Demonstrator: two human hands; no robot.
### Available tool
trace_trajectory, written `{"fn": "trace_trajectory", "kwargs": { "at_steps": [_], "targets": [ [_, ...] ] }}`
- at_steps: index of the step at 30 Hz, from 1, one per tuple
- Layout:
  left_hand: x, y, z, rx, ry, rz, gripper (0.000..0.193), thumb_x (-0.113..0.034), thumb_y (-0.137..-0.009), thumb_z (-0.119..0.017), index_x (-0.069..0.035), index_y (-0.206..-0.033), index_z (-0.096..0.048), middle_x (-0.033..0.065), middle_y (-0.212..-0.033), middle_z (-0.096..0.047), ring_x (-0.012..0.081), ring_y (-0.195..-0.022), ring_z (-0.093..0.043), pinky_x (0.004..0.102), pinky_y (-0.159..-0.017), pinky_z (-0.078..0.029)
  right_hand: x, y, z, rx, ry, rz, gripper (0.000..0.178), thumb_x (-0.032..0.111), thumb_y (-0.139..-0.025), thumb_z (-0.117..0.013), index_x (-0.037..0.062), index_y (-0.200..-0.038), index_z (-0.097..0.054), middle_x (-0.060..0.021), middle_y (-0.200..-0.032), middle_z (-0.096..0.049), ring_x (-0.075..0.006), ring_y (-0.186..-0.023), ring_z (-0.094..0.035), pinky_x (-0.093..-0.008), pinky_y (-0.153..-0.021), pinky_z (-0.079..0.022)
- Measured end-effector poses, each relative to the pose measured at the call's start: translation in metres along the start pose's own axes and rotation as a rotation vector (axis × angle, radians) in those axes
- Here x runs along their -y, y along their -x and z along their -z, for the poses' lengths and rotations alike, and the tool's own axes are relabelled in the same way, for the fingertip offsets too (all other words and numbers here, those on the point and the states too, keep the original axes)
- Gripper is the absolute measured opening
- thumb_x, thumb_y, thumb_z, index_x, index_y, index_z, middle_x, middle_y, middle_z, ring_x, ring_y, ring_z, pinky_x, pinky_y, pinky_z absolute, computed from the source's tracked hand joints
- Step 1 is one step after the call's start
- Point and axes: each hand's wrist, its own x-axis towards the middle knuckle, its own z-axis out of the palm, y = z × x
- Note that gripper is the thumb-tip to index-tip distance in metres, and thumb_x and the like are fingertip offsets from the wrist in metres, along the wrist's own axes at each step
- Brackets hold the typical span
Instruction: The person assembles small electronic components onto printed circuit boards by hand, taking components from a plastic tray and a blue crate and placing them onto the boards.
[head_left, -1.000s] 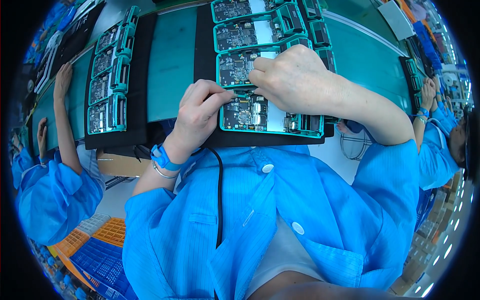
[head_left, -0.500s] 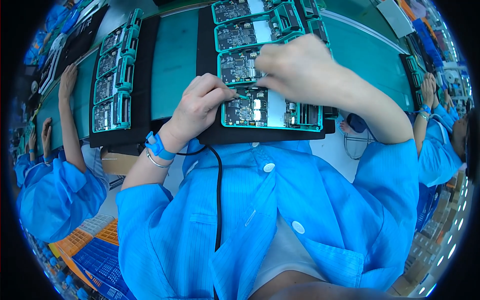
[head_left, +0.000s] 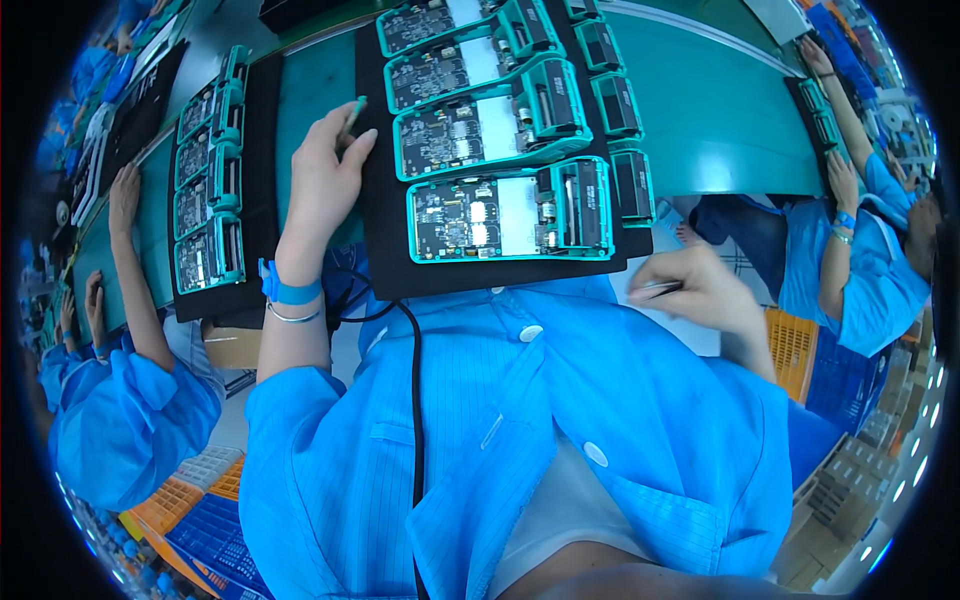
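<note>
My left hand [head_left: 325, 175] is over the green work surface, left of the black mat, its fingers closed on a small green piece [head_left: 357, 108]. My right hand [head_left: 695, 285], smeared by motion, is off the mat's near right corner, in front of my body. Its curled fingers hold a thin, metallic-looking object [head_left: 655, 290], whose kind I cannot make out. Between my hands, several teal-framed circuit boards stand in a column on the mat. The nearest circuit board [head_left: 455, 222] has a white panel and a dark block at its right; neither hand touches it.
Another black mat [head_left: 262, 170] with several similar boards [head_left: 205, 205] lies to the left. Co-workers' arms [head_left: 140, 250] reach in at the far left and right [head_left: 840, 180]. A black cable [head_left: 418, 420] hangs down my front. Orange and blue crates [head_left: 790, 350] stand below at right.
My left hand has left the nearest board, moving left and away with the green piece. My right hand has dropped right and toward me. The boards appear shifted left in view.
</note>
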Motion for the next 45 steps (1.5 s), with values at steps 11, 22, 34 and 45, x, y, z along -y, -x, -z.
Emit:
{"fn": "trace_trajectory", "kwargs": {
  "at_steps": [11, 22, 34, 45],
  "targets": [
    [0.005, -0.033, -0.003, 0.144, 0.829, 0.554, 0.077, -0.021, -0.096, -0.074, 0.017, -0.149, -0.034, 0.0211, -0.136, -0.06, 0.0235, -0.123, -0.06, 0.0329, -0.106, -0.047, -0.02, -0.037, -0.065, -0.105, -0.694, 0.004, 0.032, 0.031, -0.1, -0.066, 0.0044, -0.083, -0.068, -0.0024, -0.065, -0.065, -0.005, -0.047, -0.042, -0.0267, -0.043, -0.029],
    [-0.034, -0.018, 0.006, 0.023, 0.898, 0.216, 0.022, -0.01, -0.102, -0.063, 0.0, -0.122, -0.064, 0.0047, -0.114, -0.072, 0.0097, -0.104, -0.065, 0.0259, -0.094, -0.049, -0.003, -0.026, -0.044, -0.37, -0.215, 0.484, 0.025, 0.01, -0.093, -0.07, -0.0018, -0.114, -0.065, -0.0184, -0.095, -0.072, -0.0253, -0.086, -0.07, -0.0393, -0.078, -0.055],
    [-0.057, -0.044, 0.006, 0.258, 0.956, -0.03, 0.016, -0.012, -0.101, -0.066, -0.003, -0.114, -0.063, -0.0018, -0.103, -0.067, 0.0057, -0.095, -0.061, 0.0226, -0.081, -0.047, -0.005, 0.018, -0.061, -0.618, -0.377, 0.435, 0.009, 0.004, -0.087, -0.076, 0.0017, -0.09, -0.069, 0.0001, -0.066, -0.062, -0.0046, -0.051, -0.052, -0.0242, -0.045, -0.036],
    [-0.107, -0.152, -0.114, 0.643, 0.749, 0.119, 0.024, -0.016, -0.094, -0.074, -0.003, -0.087, -0.054, 0.0004, -0.077, -0.052, 0.011, -0.063, -0.038, 0.0294, -0.056, -0.03, -0.065, 0.001, 0.001, -1.022, -0.391, 0.24, 0.004, 0.001, -0.087, -0.065, -0.0023, -0.088, -0.064, -0.0003, -0.061, -0.053, -0.0073, -0.042, -0.043, -0.0246, -0.042, -0.028]
  ]
}}
